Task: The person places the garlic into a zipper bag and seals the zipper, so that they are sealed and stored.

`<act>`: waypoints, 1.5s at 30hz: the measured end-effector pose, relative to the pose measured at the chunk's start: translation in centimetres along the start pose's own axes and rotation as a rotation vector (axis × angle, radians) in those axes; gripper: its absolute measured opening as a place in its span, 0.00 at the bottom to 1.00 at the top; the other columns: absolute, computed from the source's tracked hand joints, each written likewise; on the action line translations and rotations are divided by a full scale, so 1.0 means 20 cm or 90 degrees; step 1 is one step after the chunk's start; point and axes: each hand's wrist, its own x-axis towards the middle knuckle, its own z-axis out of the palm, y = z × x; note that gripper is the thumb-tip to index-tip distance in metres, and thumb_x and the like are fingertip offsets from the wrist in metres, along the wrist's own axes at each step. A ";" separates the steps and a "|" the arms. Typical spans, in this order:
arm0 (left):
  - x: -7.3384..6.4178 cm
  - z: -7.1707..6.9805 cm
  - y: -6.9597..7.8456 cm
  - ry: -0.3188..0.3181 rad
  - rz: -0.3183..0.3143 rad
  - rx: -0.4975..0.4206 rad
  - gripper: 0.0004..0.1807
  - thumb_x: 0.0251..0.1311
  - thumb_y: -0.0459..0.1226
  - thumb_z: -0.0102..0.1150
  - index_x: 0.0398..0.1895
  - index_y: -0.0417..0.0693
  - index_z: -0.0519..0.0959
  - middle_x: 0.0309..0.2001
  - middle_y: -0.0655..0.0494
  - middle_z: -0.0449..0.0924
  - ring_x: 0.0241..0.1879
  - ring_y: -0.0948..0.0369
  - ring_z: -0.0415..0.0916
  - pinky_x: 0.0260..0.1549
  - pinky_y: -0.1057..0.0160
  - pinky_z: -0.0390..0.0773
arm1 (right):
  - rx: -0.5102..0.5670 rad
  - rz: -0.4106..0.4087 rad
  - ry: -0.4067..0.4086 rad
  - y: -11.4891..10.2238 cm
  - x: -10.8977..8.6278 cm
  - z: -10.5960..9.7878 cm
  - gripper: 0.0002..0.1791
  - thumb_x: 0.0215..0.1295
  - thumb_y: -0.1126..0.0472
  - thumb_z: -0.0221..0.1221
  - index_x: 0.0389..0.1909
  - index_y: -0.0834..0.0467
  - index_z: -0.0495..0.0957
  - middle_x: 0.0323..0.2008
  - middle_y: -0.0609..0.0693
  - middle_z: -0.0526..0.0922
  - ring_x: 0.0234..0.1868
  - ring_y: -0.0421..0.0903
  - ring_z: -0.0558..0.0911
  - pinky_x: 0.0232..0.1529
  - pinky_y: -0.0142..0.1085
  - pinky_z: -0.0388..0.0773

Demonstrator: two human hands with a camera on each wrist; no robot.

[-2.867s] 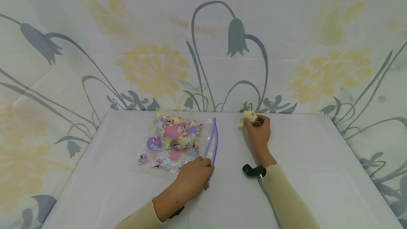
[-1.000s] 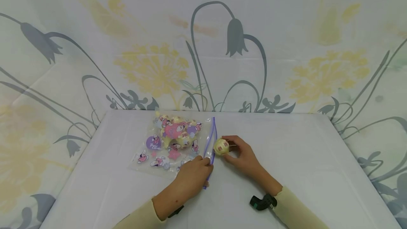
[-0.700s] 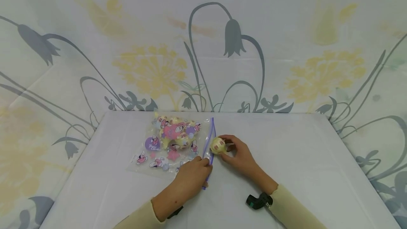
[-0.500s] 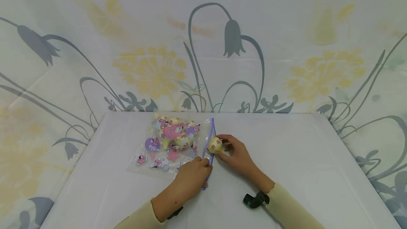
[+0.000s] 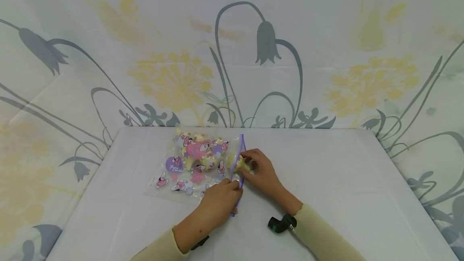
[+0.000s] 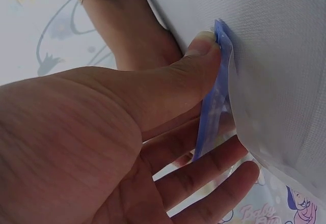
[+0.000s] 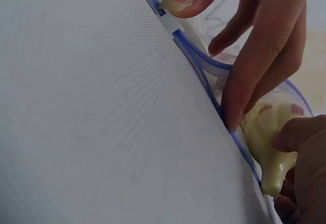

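A clear zip bag [image 5: 159, 190] with pink and purple cartoon prints lies flat on the table, several pale yellow pieces [image 5: 208, 162] showing through it. My left hand [image 5: 217, 204] grips the near end of its purple zip strip [image 6: 209, 112], thumb on one side. The mouth stands parted in the right wrist view. There, my right hand [image 7: 310, 163] pinches a pale yellow rounded piece [image 7: 272, 142] with reddish patches and a stubby tail. Its round end is inside the mouth and its tail points back toward the right hand.
The white table [image 5: 326, 188] reaches back to a flower-printed cloth wall [image 5: 326, 51]. Similar printed cloth hangs at both sides. A black wrist camera [image 5: 282, 224] sits on the right forearm, over the table.
My right hand has brought the yellow piece from the table's back edge leftward to the bag and pushed its round end into the mouth. The left hand has stayed on the zip strip.
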 end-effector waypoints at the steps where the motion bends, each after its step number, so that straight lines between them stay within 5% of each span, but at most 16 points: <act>1: 0.00 0.00 0.00 0.002 0.001 0.001 0.23 0.55 0.48 0.79 0.53 0.50 0.90 0.47 0.60 0.84 0.44 0.61 0.78 0.42 0.65 0.85 | -0.005 -0.003 0.005 0.00 0.01 0.01 0.25 0.59 0.68 0.76 0.58 0.61 0.82 0.50 0.52 0.82 0.47 0.49 0.83 0.43 0.35 0.81; 13: 0.00 0.00 -0.01 0.005 0.014 0.001 0.22 0.57 0.45 0.79 0.54 0.50 0.90 0.49 0.59 0.85 0.47 0.60 0.78 0.46 0.65 0.84 | -0.037 -0.021 0.049 0.00 0.08 0.09 0.16 0.59 0.71 0.74 0.49 0.63 0.84 0.46 0.54 0.84 0.40 0.49 0.84 0.41 0.38 0.84; 22: -0.01 0.01 -0.01 0.019 0.028 0.023 0.23 0.55 0.47 0.79 0.53 0.50 0.90 0.47 0.61 0.84 0.45 0.61 0.76 0.48 0.67 0.81 | -0.062 -0.015 -0.023 -0.03 0.09 0.10 0.14 0.66 0.66 0.72 0.51 0.61 0.83 0.46 0.53 0.85 0.44 0.47 0.83 0.47 0.41 0.83; 32: -0.01 0.02 0.00 0.045 0.038 0.039 0.21 0.53 0.47 0.80 0.50 0.50 0.90 0.45 0.61 0.82 0.45 0.62 0.75 0.51 0.68 0.80 | -0.095 -0.099 -0.087 -0.01 0.13 0.13 0.08 0.71 0.69 0.63 0.47 0.61 0.76 0.44 0.53 0.77 0.43 0.47 0.77 0.46 0.41 0.79; 36: -0.01 0.01 0.00 0.041 0.035 0.020 0.19 0.54 0.46 0.80 0.48 0.50 0.91 0.42 0.62 0.80 0.44 0.63 0.74 0.48 0.67 0.80 | -0.106 -0.128 -0.123 0.00 0.15 0.14 0.11 0.72 0.69 0.57 0.53 0.64 0.75 0.52 0.57 0.77 0.53 0.52 0.77 0.55 0.46 0.77; 40: -0.01 0.00 0.00 0.037 0.030 0.009 0.18 0.55 0.43 0.80 0.48 0.49 0.91 0.41 0.62 0.80 0.43 0.63 0.73 0.46 0.67 0.80 | -0.094 -0.095 -0.144 -0.02 0.16 0.14 0.20 0.77 0.65 0.56 0.65 0.67 0.74 0.65 0.64 0.74 0.69 0.60 0.73 0.70 0.55 0.71; 45: -0.01 0.00 0.00 0.045 0.029 0.015 0.20 0.56 0.42 0.79 0.51 0.48 0.90 0.43 0.61 0.81 0.43 0.63 0.74 0.46 0.68 0.81 | -0.095 -0.057 -0.131 -0.04 0.18 0.16 0.14 0.75 0.62 0.61 0.56 0.66 0.81 0.61 0.64 0.78 0.67 0.63 0.72 0.71 0.59 0.67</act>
